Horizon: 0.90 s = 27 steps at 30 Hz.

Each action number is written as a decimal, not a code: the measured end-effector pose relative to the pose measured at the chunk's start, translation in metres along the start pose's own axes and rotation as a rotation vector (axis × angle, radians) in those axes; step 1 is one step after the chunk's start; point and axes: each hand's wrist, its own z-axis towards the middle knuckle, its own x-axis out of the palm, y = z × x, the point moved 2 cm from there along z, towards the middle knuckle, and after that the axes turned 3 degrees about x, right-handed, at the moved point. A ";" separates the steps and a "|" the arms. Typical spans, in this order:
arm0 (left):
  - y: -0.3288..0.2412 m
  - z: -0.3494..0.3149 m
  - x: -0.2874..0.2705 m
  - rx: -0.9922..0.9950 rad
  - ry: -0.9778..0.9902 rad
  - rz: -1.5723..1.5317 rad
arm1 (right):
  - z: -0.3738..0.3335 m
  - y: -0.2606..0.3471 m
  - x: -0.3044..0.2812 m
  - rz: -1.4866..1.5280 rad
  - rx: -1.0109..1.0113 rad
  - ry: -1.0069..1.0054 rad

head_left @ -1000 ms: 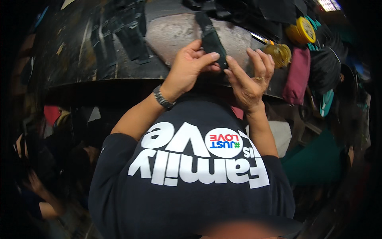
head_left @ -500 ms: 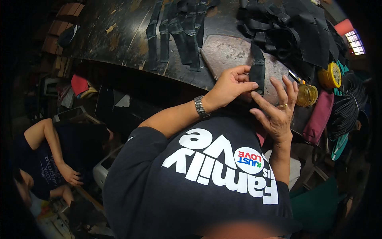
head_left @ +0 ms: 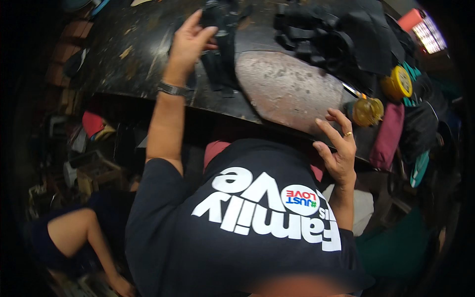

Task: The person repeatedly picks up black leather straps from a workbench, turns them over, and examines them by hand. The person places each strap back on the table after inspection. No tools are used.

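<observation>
My left hand (head_left: 190, 44) is over the black strips (head_left: 225, 49) on the dark table, thumb and forefinger apart. Its fingers overlap the strips at their left side; no strip shows clearly gripped. The strips lie bunched together, some with dull, smeared patches. Beside them rests a flat, brownish-grey slab (head_left: 287, 81) with a speckled, worn surface, nothing lying on it. Close to the slab's near right edge, my right hand (head_left: 340, 151) is held with fingers spread and curved, holding nothing. A ring is on one finger.
A pile of black straps and sheets (head_left: 341, 37) covers the table's far right. A yellowish glass jar (head_left: 367, 111) and a yellow tub (head_left: 397, 83) stand right of the slab, near a maroon cloth (head_left: 387, 138). Another person's arm (head_left: 94, 237) appears at the lower left.
The black strip on the slab is gone from there. My left hand has moved far left and away from me to the other strips. My right hand has drawn slightly nearer to me.
</observation>
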 end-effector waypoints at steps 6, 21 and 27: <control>0.007 0.022 -0.007 0.381 -0.232 0.815 | 0.000 -0.022 -0.057 -0.097 0.076 -0.401; 0.016 0.044 0.181 0.748 0.250 0.890 | 0.037 -0.062 -0.086 -0.842 0.212 0.021; 0.030 0.054 0.181 0.625 0.343 1.031 | 0.013 -0.040 -0.085 -0.511 0.201 -0.514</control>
